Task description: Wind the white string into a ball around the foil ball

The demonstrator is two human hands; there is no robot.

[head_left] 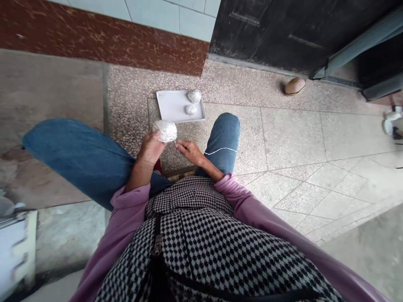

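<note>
A seated person looks down at their own lap, legs in blue jeans spread over a speckled terrazzo floor [283, 138]. Far left, part of a white cabinet-like object [15, 247] shows at the frame's edge, too blurred to identify.

The left hand [151, 147] is raised above the gap between the knees, its fingers [156, 133] clamped around a round ball of shiny white thread [166, 131]. The ball looks light and slightly springy, with a slick wound surface that could slip or unravel; it seems best cupped around its widest part, as it is here.

Just right of it, the right hand [190, 150] rests low by the right knee, fingers together, apparently pinching the thin white strand [220, 149] that runs from the ball and trails across the right jeans leg. The strand looks fine and easy to snag.

On the floor beyond the hands lies a flat white rectangular tray [171, 105] with two smaller shiny white thread balls [192, 102] at its right side, one behind the other.

Further right, near a dark door [283, 29], a brown oval object [294, 86] sits on the floor.
</note>
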